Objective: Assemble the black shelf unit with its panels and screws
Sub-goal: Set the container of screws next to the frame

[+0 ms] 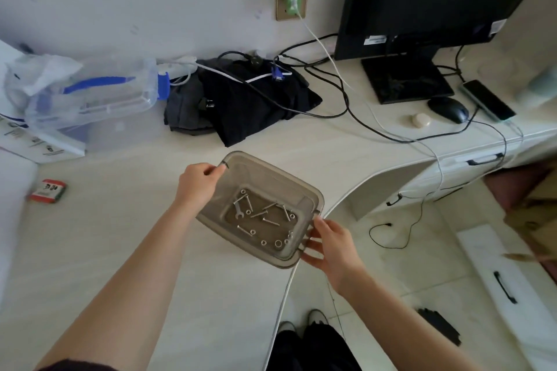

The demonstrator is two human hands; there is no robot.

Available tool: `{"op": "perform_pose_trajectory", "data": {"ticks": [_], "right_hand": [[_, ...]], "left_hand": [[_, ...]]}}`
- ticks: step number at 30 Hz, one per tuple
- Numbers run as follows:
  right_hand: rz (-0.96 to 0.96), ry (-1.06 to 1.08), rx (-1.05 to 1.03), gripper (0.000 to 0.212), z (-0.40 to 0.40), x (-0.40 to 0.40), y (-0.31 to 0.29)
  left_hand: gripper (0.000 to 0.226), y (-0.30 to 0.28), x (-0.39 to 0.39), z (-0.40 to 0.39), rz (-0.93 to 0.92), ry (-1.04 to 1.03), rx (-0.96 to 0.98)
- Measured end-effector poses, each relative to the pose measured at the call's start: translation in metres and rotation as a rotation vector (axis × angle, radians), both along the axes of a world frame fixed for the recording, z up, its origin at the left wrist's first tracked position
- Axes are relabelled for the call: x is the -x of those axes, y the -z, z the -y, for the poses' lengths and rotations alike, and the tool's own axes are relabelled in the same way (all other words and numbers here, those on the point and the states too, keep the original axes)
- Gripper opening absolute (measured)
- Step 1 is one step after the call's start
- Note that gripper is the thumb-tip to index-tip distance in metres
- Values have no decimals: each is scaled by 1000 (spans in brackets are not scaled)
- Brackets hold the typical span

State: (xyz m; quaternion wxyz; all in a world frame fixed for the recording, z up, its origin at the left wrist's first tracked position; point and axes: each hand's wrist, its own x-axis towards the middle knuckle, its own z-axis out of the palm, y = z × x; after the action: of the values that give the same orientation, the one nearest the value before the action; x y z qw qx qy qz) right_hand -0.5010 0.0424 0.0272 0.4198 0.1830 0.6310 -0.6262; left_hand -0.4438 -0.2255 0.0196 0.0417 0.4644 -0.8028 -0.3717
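Holding: both bare hands hold a smoky translucent tray (313,194) at the near edge of a cream desk (120,235), seen from above.
Right hand: the right hand (333,245) grips the tray's near right corner, fingers curled around the rim.
Left hand: the left hand (197,181) pinches the tray's far left rim between thumb and fingers.
Hardware: loose silver screws (269,221), several nuts (263,242) and a small flat wrench (238,210) lie scattered on the tray floor.
Step in hand: judging by the grip, the hardware is being brought into place or looked over; no fastening has started.
Shelf panels: none can be picked out for certain; a dark slatted piece (440,325) lies on the floor tiles to the right, and whether it belongs to the shelf cannot be told.
Next move: probably setting the tray flat on the desk, well away from the edge, so the small parts do not slide out, then fetching the panels.
Further back: a red and white card (47,191) lies far left; beyond are a clear plastic box (99,96), folded dark cloth (241,99) tangled with cables, and a black monitor (437,0) beside a mouse (448,109).
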Motion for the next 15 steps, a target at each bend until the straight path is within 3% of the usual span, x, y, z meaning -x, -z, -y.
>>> {"op": "perform_pose_trajectory", "data": {"ticks": [8,15], "right_hand": [[-69,201,-93,20,-62,-4,4],[-86,403,-174,25,-150,-26,10]], "left_hand": [[37,-14,13,-65,-146,108,-127],[30,-10,23,-171,-213,143,-266]]}}
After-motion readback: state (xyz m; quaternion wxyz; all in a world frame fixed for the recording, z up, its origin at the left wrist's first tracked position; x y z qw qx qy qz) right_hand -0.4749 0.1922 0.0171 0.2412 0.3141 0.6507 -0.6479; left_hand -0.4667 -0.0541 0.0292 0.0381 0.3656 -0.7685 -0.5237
